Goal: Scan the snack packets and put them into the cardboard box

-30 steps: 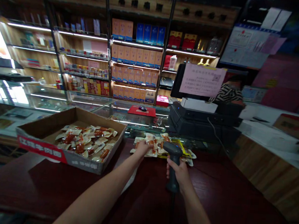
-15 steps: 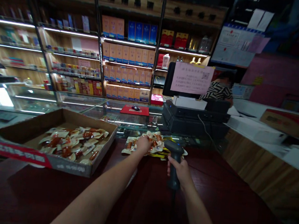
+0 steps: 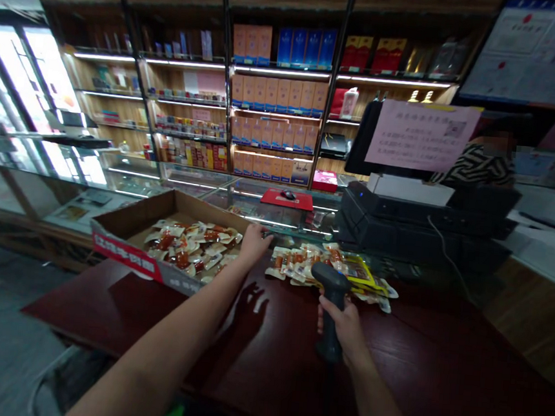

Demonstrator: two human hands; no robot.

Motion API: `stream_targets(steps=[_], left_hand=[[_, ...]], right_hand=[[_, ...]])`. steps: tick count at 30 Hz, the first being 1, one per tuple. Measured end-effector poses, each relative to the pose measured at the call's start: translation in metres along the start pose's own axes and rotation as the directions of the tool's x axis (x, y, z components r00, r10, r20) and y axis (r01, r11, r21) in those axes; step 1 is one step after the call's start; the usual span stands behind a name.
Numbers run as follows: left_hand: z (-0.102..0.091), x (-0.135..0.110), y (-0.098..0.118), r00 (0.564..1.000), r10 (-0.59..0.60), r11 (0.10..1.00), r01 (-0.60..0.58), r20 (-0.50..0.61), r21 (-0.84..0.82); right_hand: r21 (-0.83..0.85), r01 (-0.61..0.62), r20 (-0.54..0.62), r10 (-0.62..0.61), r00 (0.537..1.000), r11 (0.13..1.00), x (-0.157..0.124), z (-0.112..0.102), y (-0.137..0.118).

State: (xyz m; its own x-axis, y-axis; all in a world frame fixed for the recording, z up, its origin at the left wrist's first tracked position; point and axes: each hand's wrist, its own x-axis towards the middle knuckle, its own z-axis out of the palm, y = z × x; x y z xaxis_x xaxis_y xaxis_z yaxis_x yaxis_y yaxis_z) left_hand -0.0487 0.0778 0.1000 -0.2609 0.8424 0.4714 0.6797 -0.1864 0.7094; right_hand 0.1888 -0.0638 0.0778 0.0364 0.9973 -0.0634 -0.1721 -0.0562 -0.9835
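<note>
My right hand (image 3: 344, 324) is wrapped round the handle of a dark grey barcode scanner (image 3: 333, 303), held upright over the table with its head towards the snack packs. My left hand (image 3: 255, 243) is in the air between the cardboard box and the pile, its fingers apart and nothing visible in them; its shadow falls on the table. Small clear-and-white packs of brown snacks (image 3: 297, 261) lie in a pile beyond the scanner. A yellow packet (image 3: 362, 270) lies at the pile's right. More such packs (image 3: 196, 246) lie loose in the open cardboard box (image 3: 130, 221) at left.
The dark red table (image 3: 284, 357) holds the box and pile. Behind it is a glass counter (image 3: 202, 185) with a mouse (image 3: 288, 195) on a red mat. A monitor (image 3: 361, 137) and black till (image 3: 416, 233) stand at right; a person (image 3: 485, 165) is behind them.
My left hand has left the snack pile and moved left towards the box. The view has turned left and down. My right hand still holds the scanner.
</note>
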Motion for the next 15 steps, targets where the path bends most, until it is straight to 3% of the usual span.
stream_targets(steps=[4,7,11,15], left_hand=[[-0.060,0.035,-0.049,0.985,-0.169,0.941,0.155,0.022,0.300],[-0.084,0.057,-0.080,0.959,-0.269,0.861,0.200,0.086,0.467],[-0.085,0.074,-0.099,0.963,-0.201,0.810,0.059,0.180,0.584],[-0.074,0.081,-0.104,0.962,-0.157,0.838,0.011,0.222,0.546]], right_hand=[[-0.001,-0.025,0.044,0.025,0.999,1.000,0.003,0.027,0.015],[-0.016,-0.041,0.088,0.042,0.995,0.999,0.004,0.043,0.020],[-0.043,-0.037,0.122,0.042,0.992,0.998,0.003,0.057,0.022],[-0.070,-0.048,0.106,0.055,0.993,0.996,0.002,0.063,0.023]])
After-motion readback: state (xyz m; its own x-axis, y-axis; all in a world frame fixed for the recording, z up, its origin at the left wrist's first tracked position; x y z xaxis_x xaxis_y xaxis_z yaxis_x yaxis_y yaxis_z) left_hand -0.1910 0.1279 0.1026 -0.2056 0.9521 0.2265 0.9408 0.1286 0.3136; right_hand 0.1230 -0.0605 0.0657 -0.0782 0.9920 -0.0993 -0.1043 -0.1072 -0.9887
